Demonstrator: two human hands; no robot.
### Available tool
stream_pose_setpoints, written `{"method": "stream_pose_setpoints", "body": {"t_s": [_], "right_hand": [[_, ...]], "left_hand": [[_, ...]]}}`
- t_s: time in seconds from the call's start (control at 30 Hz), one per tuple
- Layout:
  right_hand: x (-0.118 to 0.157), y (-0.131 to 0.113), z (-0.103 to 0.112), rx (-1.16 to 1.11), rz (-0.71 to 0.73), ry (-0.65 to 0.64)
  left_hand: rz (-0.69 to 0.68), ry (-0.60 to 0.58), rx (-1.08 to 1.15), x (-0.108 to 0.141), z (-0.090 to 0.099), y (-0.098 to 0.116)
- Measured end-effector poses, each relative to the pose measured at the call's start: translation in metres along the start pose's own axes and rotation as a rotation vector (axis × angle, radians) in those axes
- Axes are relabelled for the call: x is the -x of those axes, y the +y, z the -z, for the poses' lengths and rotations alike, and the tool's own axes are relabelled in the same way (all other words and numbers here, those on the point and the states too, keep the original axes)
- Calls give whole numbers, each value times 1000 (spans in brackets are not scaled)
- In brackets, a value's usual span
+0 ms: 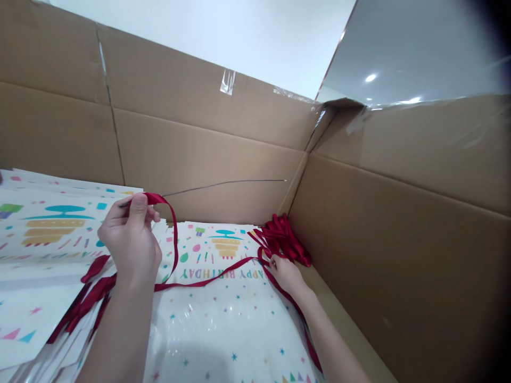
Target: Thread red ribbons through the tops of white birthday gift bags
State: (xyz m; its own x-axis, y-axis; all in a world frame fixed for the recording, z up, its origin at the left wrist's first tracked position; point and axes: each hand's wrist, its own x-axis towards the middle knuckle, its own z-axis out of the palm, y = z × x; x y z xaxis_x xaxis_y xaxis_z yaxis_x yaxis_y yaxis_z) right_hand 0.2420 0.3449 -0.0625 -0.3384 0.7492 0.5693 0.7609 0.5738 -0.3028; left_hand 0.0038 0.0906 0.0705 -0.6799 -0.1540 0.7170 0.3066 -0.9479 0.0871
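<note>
— Cardboard wall (pixel 207 149) behind; where's the red satin ribbon (pixel 175 240) on my feed?
— Looped over b'day gift bags (pixel 227 319). L hand (pixel 133 231) pinches it w/ thin wire (pixel 223 183); R hand (pixel 286 274) pinches ribbon nr red bundle (pixel 286 239).
— Handling?
— Prob. light, soft, slippery; I'd grip flat, nr the wire.

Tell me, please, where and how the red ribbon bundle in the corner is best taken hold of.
I'd grip the red ribbon bundle by its thick middle, coming from above and the left: the cardboard walls rise behind it and along its right, while its top looks open. Its many gathered strands suggest a full wrap rather than pinching one strand.
</note>
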Motion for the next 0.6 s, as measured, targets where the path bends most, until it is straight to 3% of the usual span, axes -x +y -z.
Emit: {"method": "stream_pose_setpoints", "body": {"t_s": [0.1,0.13,0.2,0.23,0.27,0.37,0.43,0.5,0.6], "right_hand": [[35,-46,18,-204,164,73],[49,-61,23,-274,281,50],[71,-81,30,-381,548,-119],[75,-83,32,-407,583,-137],[74,-80,31,-422,543,-118],[45,-47,19,-331,202,52],[18,-20,3,-185,55,43],[-2,-2,-14,-96,20,-15],[-15,4,-32,-35,-22,-32]], "left_hand": [[7,4,-16,0,2,1],[8,4,-24,0,2,1],[10,-4,-47,1,2,0],[12,-10,-55,1,1,-1],[10,-13,-56,2,0,-1],[-19,2,-28,3,-3,-2],[-26,7,-10,3,-5,-2],[-13,-5,-7,4,-5,-3],[-2,-31,-28,5,-5,-5]]}}
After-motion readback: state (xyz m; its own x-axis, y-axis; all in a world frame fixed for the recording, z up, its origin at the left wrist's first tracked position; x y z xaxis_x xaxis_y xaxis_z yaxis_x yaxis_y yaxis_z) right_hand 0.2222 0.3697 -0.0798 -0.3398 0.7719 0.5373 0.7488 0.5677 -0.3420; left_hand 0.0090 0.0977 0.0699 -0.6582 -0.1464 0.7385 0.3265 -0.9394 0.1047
